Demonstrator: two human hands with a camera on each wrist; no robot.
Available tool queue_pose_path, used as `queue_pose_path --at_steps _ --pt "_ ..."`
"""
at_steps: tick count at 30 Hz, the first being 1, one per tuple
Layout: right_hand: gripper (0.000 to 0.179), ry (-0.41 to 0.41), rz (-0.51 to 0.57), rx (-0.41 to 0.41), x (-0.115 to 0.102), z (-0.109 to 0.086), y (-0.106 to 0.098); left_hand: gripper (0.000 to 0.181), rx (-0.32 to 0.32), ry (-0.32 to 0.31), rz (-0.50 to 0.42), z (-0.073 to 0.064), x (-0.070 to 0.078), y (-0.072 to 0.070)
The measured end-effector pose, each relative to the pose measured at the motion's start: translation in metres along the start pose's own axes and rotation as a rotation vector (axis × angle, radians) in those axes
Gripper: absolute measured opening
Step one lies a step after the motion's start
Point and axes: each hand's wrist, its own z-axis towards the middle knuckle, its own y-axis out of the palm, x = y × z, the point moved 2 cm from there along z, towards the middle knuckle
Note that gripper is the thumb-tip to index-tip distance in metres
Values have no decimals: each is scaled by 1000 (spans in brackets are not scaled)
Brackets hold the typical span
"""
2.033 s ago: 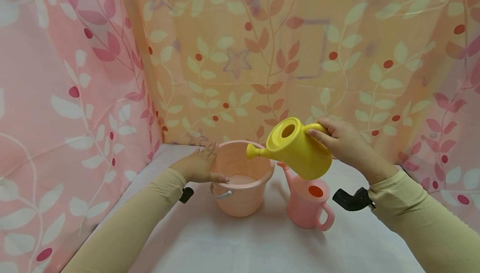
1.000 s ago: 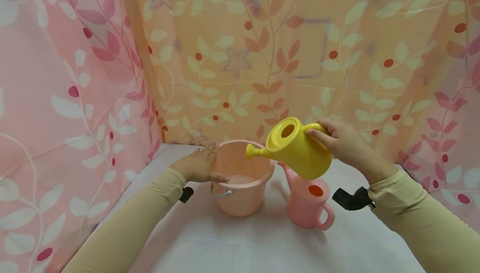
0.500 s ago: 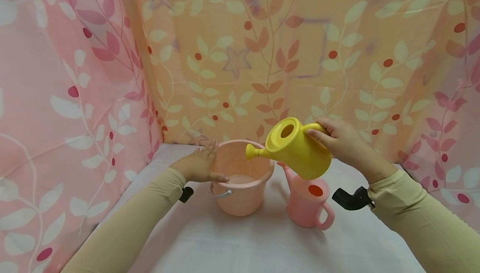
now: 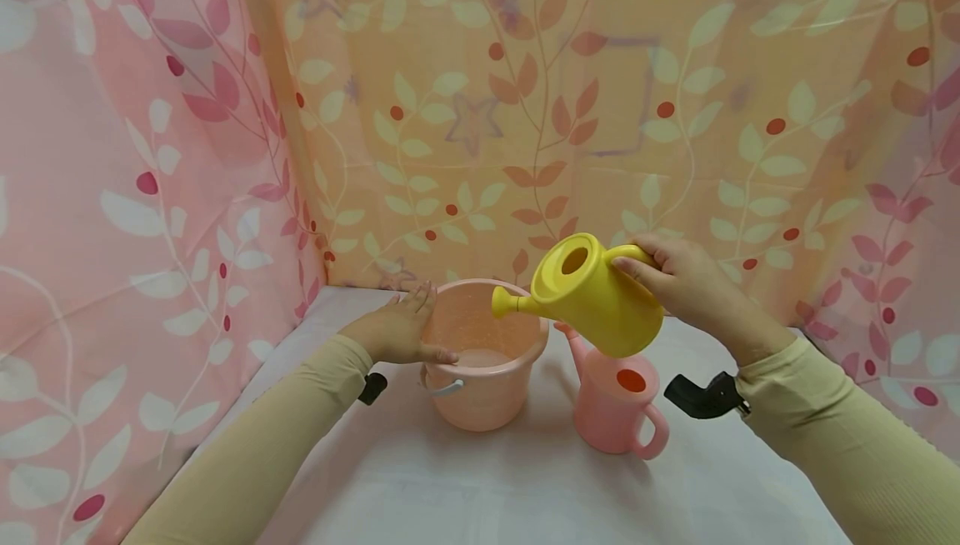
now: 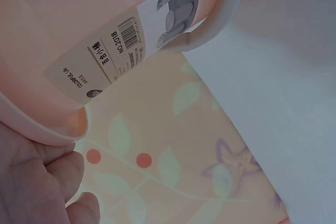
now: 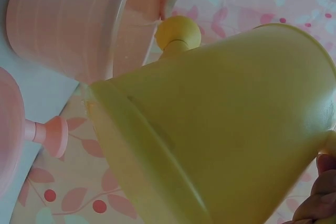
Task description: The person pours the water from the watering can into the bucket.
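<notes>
In the head view my right hand (image 4: 678, 282) grips the handle of a yellow toy watering can (image 4: 600, 299), held up and tilted left. Its spout end (image 4: 506, 302) hangs over the mouth of a light-pink bucket (image 4: 480, 412). At the bucket's left side my left hand (image 4: 397, 332) rests on the rim, fingers extended and thumb spread across the near edge. The left wrist view shows the fingers (image 5: 65, 174) right at the bucket's rim. Standing below the yellow can is a pink watering can (image 4: 611, 412), spout pointing back left. A shallow layer of liquid appears at the bucket's bottom.
A white cloth (image 4: 465, 495) covers the table. Leaf-patterned curtains (image 4: 480, 112) enclose the back and both sides. The bucket's pale bail handle (image 4: 447, 388) hangs at its front left. Black wrist mounts (image 4: 705, 397) are strapped to both arms.
</notes>
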Motion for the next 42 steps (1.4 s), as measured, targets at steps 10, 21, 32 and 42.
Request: queue_pose_path --at_steps 10,21,32,42 --pt "28 28 6 -12 -1 -1 1 120 -2 -1 -9 -1 1 -1" --pt "29 33 12 -20 1 0 2 120 4 3 5 0 1 -1" --pt "27 33 4 -20 1 -1 2 118 8 2 -4 1 0 0" --pt "26 39 7 -19 1 -1 1 119 7 2 -10 1 -1 1"
